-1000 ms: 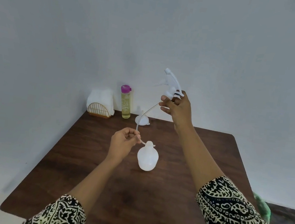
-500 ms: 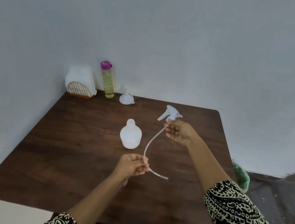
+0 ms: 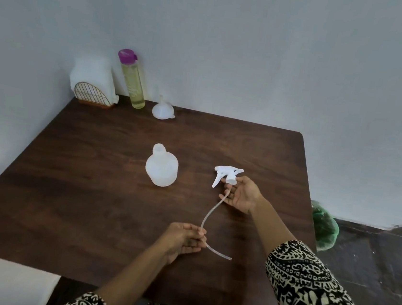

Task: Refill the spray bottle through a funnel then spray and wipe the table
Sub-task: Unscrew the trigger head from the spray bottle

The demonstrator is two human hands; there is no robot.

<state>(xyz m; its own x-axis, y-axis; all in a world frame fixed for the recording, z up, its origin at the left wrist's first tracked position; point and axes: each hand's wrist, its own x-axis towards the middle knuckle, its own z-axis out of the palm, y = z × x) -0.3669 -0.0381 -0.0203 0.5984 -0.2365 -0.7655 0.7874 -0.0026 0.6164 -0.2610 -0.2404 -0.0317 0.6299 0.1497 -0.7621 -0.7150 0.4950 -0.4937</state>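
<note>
The white translucent spray bottle (image 3: 161, 168) stands open-necked in the middle of the dark wooden table (image 3: 90, 190). Its white trigger head (image 3: 226, 174) is off the bottle, low over the table to the right, and my right hand (image 3: 240, 194) holds it at the collar. A long clear dip tube (image 3: 209, 213) curves from the head toward me. My left hand (image 3: 185, 239) pinches that tube near its lower end. A small white funnel (image 3: 163, 110) sits upside down at the back of the table.
A tall bottle of yellow liquid with a purple cap (image 3: 132, 79) stands at the back left beside a white tissue holder with a gold wire front (image 3: 93, 83). A green bag (image 3: 324, 228) lies on the floor right of the table.
The trigger head with its tube came out of the bottle and moved down to the right. My left hand slid along the tube toward me. The camera tilted down.
</note>
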